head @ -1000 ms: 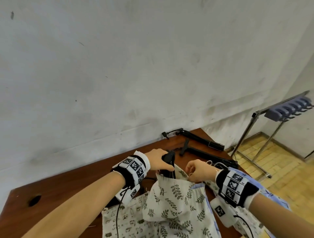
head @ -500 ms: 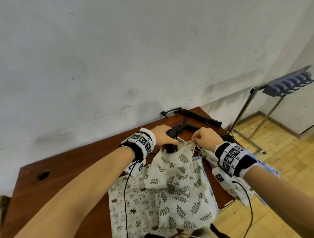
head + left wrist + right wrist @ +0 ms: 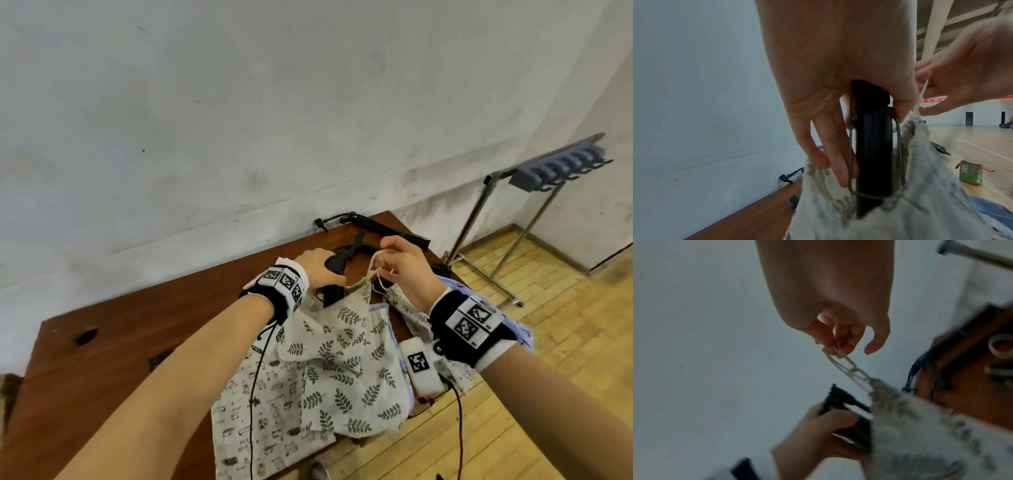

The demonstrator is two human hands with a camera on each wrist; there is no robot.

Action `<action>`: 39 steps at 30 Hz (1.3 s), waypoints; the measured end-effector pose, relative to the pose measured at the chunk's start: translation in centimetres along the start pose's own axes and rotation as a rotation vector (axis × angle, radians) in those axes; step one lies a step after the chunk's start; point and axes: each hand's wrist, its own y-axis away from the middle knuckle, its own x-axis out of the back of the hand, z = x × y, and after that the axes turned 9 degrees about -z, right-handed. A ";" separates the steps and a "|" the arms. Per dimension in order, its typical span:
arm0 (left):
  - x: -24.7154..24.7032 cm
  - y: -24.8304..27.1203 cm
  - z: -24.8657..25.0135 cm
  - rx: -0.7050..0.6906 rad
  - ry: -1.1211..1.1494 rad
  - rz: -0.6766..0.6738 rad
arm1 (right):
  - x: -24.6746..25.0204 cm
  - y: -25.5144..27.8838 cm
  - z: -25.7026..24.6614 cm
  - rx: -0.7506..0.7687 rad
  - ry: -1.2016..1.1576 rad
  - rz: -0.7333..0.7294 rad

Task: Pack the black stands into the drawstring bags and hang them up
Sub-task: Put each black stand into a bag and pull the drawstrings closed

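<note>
My left hand grips the top of a black stand that stands upright, its lower part inside the mouth of a leaf-print drawstring bag. To the right, my right hand pinches the bag's cream drawstring and holds it taut above the bag's rim. The left wrist view shows my left hand with fingers down the stand's side and the bag gathered round it. Two more black stands lie on the brown table by the wall.
A second bag with small printed figures lies flat under the leaf bag, and a blue cloth lies at the table's right edge. A metal rack with blue hooks stands on the wooden floor to the right. The white wall is close behind.
My right hand let go of the bag's rim, took the drawstring and pulled it up and right. The left hand kept its hold on the stand. The head view tilted down.
</note>
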 end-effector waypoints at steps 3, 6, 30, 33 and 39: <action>-0.4 0.2 0.3 0.017 -0.006 0.032 | -0.7 1.5 -1.8 -0.004 -0.182 -0.127; -0.8 0.5 0.3 0.024 -0.039 0.060 | -1.1 2.9 -4.3 0.133 -0.218 -0.239; 2.9 0.9 -4.2 0.223 0.320 0.048 | -2.6 -4.2 1.3 0.099 0.682 -0.385; 1.0 0.4 -4.9 0.331 0.318 -0.157 | -3.5 -3.3 1.6 0.095 0.561 -0.389; -2.0 0.6 -2.1 0.276 0.224 -0.183 | -4.4 -2.3 2.5 0.123 0.475 -0.425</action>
